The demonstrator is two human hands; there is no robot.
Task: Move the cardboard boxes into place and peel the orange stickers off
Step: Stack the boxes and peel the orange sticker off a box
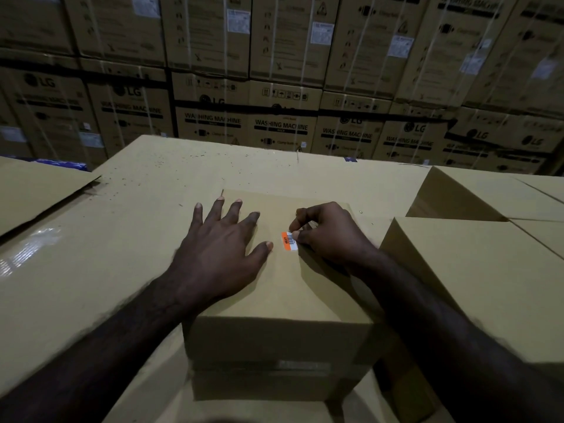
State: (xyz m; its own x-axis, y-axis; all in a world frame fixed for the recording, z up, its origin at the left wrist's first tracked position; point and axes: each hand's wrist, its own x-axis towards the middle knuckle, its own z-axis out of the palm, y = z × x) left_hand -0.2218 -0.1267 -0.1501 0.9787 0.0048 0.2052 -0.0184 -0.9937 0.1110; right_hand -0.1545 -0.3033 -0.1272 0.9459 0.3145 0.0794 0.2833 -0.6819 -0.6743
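The right hand (328, 236) is curling its fingertips (300, 236) tightly together, thumb and forefinger pinching the right edge of the one orange sticker (288, 241), which is carrying a white barcode panel. Whether that edge is lifting off the cardboard is too small to tell. The left hand (222, 250) is lying flat with all five fingers (236, 210) spread wide, gripping nothing, palm pressing on the top of the small cardboard box (274, 288); its thumb tip is sitting just left of the sticker.

The sticker is lying near the middle of that box's closed top, between the two hands. The box is standing on a large flat cardboard surface (128, 215), and a strip of clear tape (302, 366) is crossing its near face.

Two more plain boxes are sitting to the right: a near one (476, 270) closed and just beside the small box, and a far one (457, 193) showing a shadowed side. Nothing inside any of the three is showing. At the left a loose cardboard flap (39, 190) is resting over the surface's edge.

Far behind, stacked washing machine cartons (280, 126) are filling the background in at least two rows, too many to count surely.
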